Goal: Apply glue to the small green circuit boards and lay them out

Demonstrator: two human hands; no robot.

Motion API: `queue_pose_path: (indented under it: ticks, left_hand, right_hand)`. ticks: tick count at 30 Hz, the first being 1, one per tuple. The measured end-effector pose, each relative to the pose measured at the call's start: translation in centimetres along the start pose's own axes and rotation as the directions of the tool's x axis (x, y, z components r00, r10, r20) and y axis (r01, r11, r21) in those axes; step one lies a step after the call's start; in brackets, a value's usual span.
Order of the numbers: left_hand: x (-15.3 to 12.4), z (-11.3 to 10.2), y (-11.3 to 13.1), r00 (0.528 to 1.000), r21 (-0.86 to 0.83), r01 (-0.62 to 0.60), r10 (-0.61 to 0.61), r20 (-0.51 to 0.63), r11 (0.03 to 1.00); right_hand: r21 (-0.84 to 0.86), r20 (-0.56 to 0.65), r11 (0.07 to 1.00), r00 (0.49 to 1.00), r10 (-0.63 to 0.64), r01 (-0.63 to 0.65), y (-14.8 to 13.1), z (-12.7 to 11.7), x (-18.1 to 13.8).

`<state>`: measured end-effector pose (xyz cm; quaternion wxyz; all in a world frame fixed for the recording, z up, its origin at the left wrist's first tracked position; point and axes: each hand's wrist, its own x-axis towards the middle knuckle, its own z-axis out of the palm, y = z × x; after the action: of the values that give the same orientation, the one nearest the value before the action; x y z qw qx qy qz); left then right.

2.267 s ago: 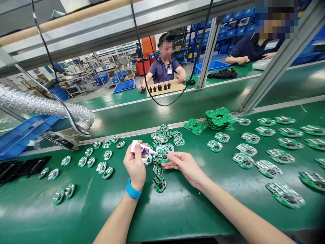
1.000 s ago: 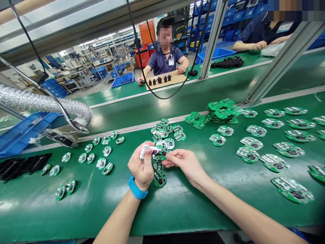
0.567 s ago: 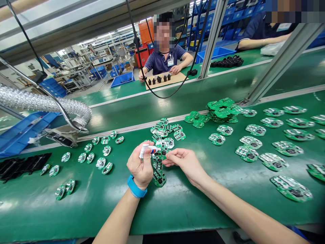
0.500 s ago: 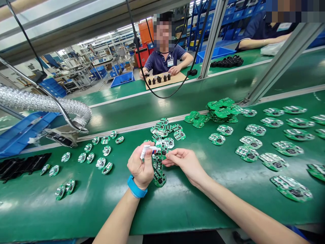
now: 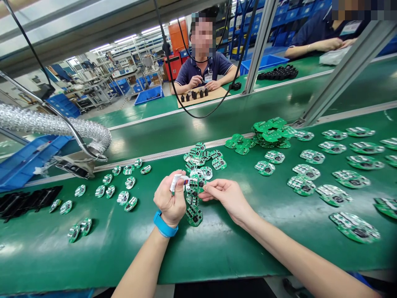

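Left hand (image 5: 169,199) gripping white tube (image 5: 176,181), right hand (image 5: 228,198) pinching circuit board (image 5: 194,185), blue bin (image 5: 18,163) far left

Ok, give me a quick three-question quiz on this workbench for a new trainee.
1. True or false: the left hand holds a white tube.
2. What does the right hand pinch? A) a screwdriver B) a green circuit board C) a black cap
3. Fill in: the wristband on the left wrist is ____.

Key: 1 true; 2 B; 3 blue.
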<state>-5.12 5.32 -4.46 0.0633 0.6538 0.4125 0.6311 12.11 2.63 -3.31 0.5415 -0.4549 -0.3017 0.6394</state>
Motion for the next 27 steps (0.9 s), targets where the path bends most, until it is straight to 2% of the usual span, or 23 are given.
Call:
queue_pose_path:
  ticks: [6,14,27]
  left_hand:
    - [-0.1,0.1,0.3,0.996,-0.027,0.048,-0.05,-0.071,0.998]
    - [-0.6,0.0,1.9,0.998,-0.058,-0.021,0.025,0.057,0.998]
    - [-0.2,-0.2,1.9,0.998,0.004,-0.047,0.046,0.04,0.999]
  right_hand:
    - [0.021,-0.018,1.0,1.0,-0.016,0.016,-0.2,0.0,0.0]
    - [0.012,-0.009,1.0,1.0,-0.029,0.029,-0.1,-0.1,0.1]
    - [0.011,-0.019,0.999,0.999,-0.038,0.038,-0.2,-0.2,0.1]
